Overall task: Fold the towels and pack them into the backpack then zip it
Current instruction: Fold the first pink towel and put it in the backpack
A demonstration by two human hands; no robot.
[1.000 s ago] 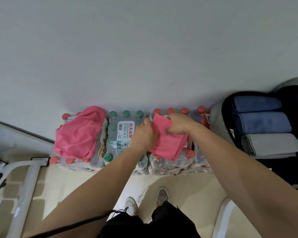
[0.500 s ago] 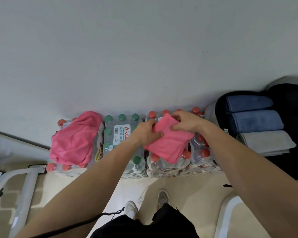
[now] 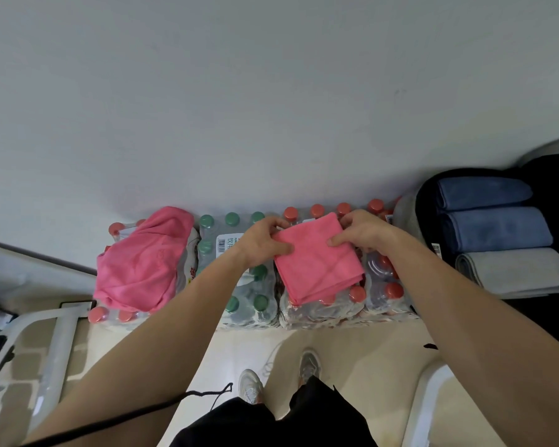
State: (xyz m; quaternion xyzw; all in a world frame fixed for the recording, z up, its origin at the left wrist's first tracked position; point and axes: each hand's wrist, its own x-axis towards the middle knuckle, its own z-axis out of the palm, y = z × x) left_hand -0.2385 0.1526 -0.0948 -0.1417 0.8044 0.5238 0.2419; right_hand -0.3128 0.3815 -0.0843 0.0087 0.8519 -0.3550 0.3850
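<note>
A folded pink towel [image 3: 320, 264] lies flat on shrink-wrapped packs of water bottles [image 3: 381, 285]. My left hand [image 3: 262, 243] pinches its left upper edge, thumb on top. My right hand [image 3: 362, 229] pinches its right upper edge the same way. A second pink towel [image 3: 146, 262] lies crumpled on the bottle packs at the left. At the right the black backpack [image 3: 423, 201] lies open, with two rolled blue towels [image 3: 494, 227] and a grey towel [image 3: 517, 269] inside.
The bottle packs stand against a pale wall [image 3: 271, 108]. A white frame [image 3: 46, 346] is at the lower left and a white chair edge [image 3: 423, 404] at the lower right. My shoes [image 3: 278, 375] stand on the beige floor below the packs.
The pink towel was bunched between both hands; now it lies spread flat and square on the bottles. My hands have moved apart to its two upper edges.
</note>
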